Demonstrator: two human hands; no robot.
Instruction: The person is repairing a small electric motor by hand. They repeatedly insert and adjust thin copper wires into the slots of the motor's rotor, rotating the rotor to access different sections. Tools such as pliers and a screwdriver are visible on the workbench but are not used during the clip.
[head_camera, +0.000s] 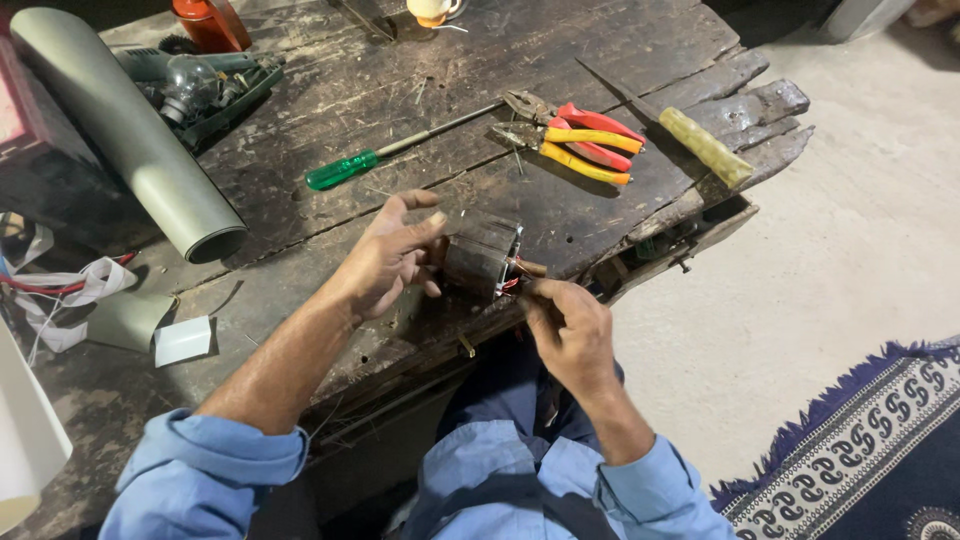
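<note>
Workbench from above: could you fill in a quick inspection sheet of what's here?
Surface: worn, cracked wooden bench.
Job's things: dark cylindrical motor core, held at the bench edge.
Clutter: green-handled screwdriver, two pliers, yellowish-handled tool, grey rolled sheet, white card.
Grips: left hand cups the core; right hand pinches at its end.
Cables: red wires at the core; red and white strands far left.
Surroundings: concrete floor, patterned rug.

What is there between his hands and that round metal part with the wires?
Nothing visible. The left hand already grips the motor stator from its side, and the right hand pinches the wires at its end. The pliers and screwdriver lie farther back.
</note>
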